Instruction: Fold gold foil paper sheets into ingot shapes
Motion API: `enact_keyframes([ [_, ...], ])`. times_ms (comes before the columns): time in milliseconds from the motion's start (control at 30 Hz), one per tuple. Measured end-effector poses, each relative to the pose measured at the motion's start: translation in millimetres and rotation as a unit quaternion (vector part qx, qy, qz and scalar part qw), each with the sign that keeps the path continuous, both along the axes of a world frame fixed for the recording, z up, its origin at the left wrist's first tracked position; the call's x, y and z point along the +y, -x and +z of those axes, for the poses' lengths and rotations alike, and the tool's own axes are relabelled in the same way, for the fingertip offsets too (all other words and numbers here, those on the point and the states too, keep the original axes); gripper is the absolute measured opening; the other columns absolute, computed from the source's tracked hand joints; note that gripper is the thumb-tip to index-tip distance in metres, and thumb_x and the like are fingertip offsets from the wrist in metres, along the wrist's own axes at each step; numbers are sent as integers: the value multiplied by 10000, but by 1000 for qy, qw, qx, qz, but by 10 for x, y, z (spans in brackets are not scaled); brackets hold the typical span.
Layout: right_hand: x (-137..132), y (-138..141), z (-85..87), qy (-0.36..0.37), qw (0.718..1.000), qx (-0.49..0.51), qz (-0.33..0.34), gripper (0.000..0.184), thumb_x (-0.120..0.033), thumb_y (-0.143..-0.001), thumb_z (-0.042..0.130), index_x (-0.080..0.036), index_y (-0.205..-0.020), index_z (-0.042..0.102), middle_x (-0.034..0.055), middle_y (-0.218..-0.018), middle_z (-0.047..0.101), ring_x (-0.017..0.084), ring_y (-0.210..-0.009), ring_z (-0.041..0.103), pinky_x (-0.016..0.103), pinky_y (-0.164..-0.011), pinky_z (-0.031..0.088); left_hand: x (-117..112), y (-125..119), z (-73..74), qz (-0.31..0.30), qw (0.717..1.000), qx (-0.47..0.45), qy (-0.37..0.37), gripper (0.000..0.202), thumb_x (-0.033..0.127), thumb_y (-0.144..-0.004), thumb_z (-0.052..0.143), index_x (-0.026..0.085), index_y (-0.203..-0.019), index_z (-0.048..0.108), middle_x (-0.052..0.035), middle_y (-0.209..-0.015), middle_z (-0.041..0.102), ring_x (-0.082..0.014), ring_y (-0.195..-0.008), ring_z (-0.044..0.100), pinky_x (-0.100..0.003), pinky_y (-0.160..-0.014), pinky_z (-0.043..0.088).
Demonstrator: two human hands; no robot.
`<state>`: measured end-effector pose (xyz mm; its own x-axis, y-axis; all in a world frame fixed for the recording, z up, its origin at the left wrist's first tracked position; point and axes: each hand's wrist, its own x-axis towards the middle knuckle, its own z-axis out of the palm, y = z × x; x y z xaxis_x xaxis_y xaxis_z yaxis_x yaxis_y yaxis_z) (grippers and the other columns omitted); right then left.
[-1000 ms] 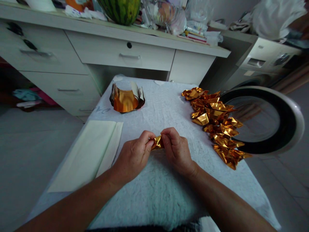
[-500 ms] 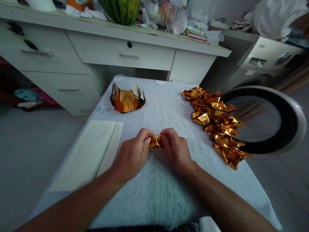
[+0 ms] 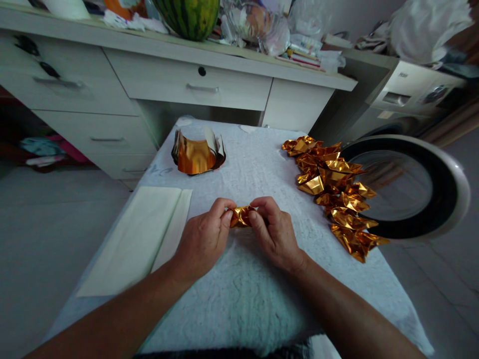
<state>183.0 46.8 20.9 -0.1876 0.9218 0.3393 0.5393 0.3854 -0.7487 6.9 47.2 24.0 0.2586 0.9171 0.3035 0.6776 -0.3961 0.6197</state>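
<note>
Between my two hands is a small folded piece of gold foil paper point(image 3: 240, 217), held just above the cloth-covered table point(image 3: 243, 164). My left hand point(image 3: 207, 237) pinches its left end between thumb and fingers. At the other end, my right hand point(image 3: 275, 232) pinches it the same way. Both palms and the foil's far ends are partly hidden by the fingers. To the right lies a row of several folded gold foil pieces point(image 3: 333, 184). A curved stack of gold foil sheets point(image 3: 195, 156) stands at the back left.
Pale folded paper sheets point(image 3: 130, 239) lie on the table's left side. An open round washing machine door point(image 3: 449, 194) juts close to the table's right edge. Behind stands a white drawer desk point(image 3: 232, 89) bearing a watermelon point(image 3: 187, 17) and plastic bags.
The foil piece in my hands has turned slightly, showing more of its creased face. My right thumb and fingers have shifted a little on its end. The other things have stayed put.
</note>
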Motion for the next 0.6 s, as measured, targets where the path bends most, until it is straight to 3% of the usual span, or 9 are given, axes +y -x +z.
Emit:
enact_keyframes([
  [133,2,-61,41,-2,999,47,-3,179,-321,-919,505,-209,-1057,483,-72,-598,514,94,-485,481,206,-484,352,29,3,-2,27,999,18,0,182,282,-983,350,217,-1028,514,29,-705,687,-164,-583,665,-255,-528,423],
  [267,20,-70,43,8,997,71,-20,126,-265,-853,568,-210,-951,509,-67,-617,524,80,-475,465,189,-451,345,35,2,-14,15,1000,23,-3,204,294,-990,332,209,-1043,510,24,-715,687,-166,-585,661,-261,-539,426],
  [600,133,-132,-49,10,998,40,-52,71,-176,-831,504,-214,-887,524,-74,-589,509,83,-490,459,196,-476,323,27,17,-13,-12,999,-13,43,326,391,-1016,290,195,-1206,467,33,-687,636,-172,-593,644,-265,-534,412],
])
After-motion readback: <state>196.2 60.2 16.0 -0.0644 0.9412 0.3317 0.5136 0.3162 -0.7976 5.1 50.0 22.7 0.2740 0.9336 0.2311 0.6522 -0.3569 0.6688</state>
